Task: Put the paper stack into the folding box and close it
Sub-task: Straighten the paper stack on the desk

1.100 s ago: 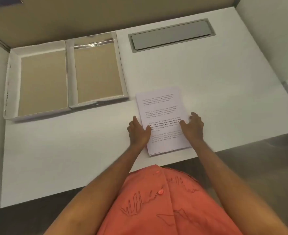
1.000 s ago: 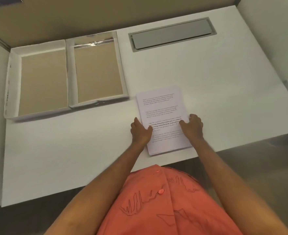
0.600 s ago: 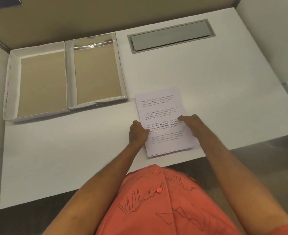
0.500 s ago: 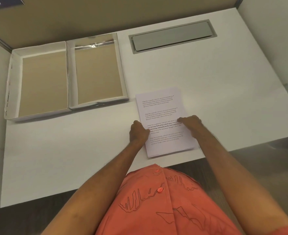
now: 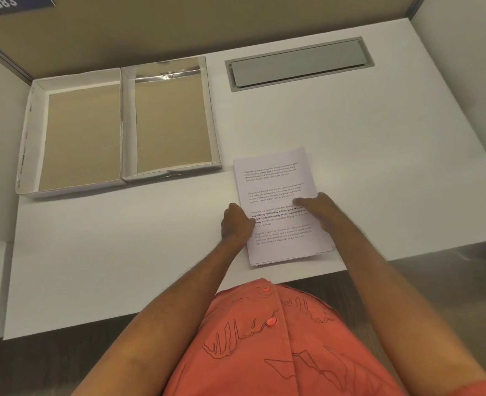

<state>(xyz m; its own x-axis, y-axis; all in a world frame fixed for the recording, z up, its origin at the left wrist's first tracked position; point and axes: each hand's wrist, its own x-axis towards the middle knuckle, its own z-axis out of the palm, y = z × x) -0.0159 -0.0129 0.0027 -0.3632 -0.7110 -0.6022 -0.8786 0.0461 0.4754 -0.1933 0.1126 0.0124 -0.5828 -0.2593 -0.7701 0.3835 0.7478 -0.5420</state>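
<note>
A stack of printed white paper [image 5: 276,184] lies on the white desk near its front edge. My left hand [image 5: 236,221] is curled against the stack's left edge, fingers tucked at the side. My right hand [image 5: 319,205] lies over the stack's right side, fingers across the top sheet. The stack sits flat on the desk. The folding box [image 5: 121,121] lies open at the back left, white with two brown-floored halves side by side and nothing inside.
A grey cable hatch [image 5: 299,62] is set into the desk [image 5: 379,167] at the back right. A brown partition [image 5: 178,21] runs along the far edge, with side panels left and right. My orange shirt is below the desk's front edge.
My right hand has slid from the stack's right edge onto the top sheet, and my left hand has closed tighter against the left edge. The stack has stayed flat, shifting only slightly.
</note>
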